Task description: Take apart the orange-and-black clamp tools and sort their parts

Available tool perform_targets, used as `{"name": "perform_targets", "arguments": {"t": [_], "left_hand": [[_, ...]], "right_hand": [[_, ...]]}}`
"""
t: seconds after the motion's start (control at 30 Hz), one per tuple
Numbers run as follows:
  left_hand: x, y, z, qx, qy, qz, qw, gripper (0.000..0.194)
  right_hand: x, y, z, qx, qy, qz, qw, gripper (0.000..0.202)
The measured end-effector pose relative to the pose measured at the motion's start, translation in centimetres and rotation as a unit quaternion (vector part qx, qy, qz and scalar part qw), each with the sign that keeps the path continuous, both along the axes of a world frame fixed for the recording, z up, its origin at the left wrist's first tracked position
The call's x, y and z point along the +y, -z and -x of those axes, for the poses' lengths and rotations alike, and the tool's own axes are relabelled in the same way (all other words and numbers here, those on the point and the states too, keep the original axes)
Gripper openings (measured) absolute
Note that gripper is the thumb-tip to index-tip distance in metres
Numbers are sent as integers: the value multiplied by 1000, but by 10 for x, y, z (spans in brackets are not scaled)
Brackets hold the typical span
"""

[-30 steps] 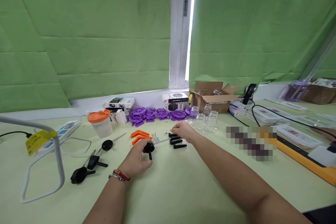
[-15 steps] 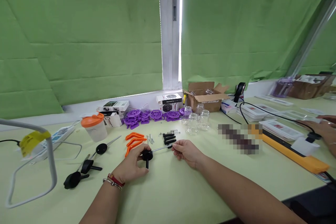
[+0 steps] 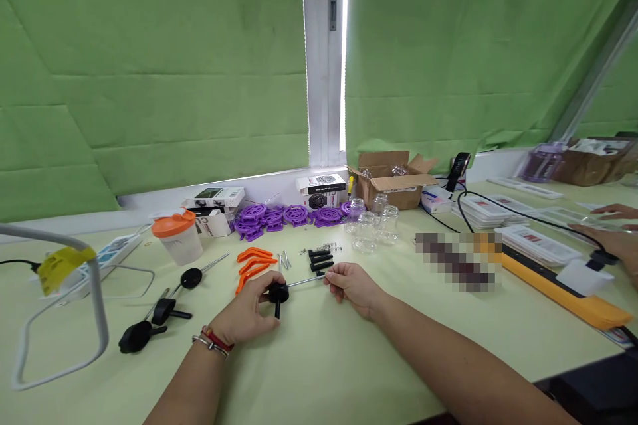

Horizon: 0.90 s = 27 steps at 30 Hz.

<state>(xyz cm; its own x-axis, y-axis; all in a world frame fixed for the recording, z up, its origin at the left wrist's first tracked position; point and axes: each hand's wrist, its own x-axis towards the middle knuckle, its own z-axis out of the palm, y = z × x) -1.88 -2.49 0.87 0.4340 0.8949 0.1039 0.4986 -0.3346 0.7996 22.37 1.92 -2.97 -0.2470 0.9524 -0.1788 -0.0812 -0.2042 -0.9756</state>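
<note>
My left hand (image 3: 244,312) grips a black round part (image 3: 279,291) with a short stem pointing down toward me. A thin metal rod (image 3: 305,281) runs from that part to my right hand (image 3: 353,287), whose thumb and fingers pinch its far end. The rod's tip is hidden in the fingers. Just behind the hands lie orange curved pieces (image 3: 255,255), silver pins (image 3: 284,259), black cylindrical pieces (image 3: 320,257) and small springs (image 3: 329,247). To the left rest several black parts with metal rods, one a round piece (image 3: 191,277).
Purple plastic frames (image 3: 296,215), clear jars (image 3: 367,222) and an open cardboard box (image 3: 393,191) line the back. On the left stand an orange-lidded cup (image 3: 180,242) and grey wire frame (image 3: 100,305). At right are an orange-and-black bar (image 3: 558,291) and another person's hands (image 3: 611,242).
My hands keep their hold on the black part and rod, with scarcely any movement. The camera view has shifted slightly. The other person's hands at the far right have moved a little.
</note>
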Motion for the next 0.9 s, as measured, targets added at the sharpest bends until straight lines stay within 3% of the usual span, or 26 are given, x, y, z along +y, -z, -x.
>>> {"name": "perform_targets", "arguments": {"t": [0.9], "left_hand": [[-4,-5,0,20,12,-30,999,52]], "right_hand": [[-2,6,3,-84,-33,-45,995,28]]}}
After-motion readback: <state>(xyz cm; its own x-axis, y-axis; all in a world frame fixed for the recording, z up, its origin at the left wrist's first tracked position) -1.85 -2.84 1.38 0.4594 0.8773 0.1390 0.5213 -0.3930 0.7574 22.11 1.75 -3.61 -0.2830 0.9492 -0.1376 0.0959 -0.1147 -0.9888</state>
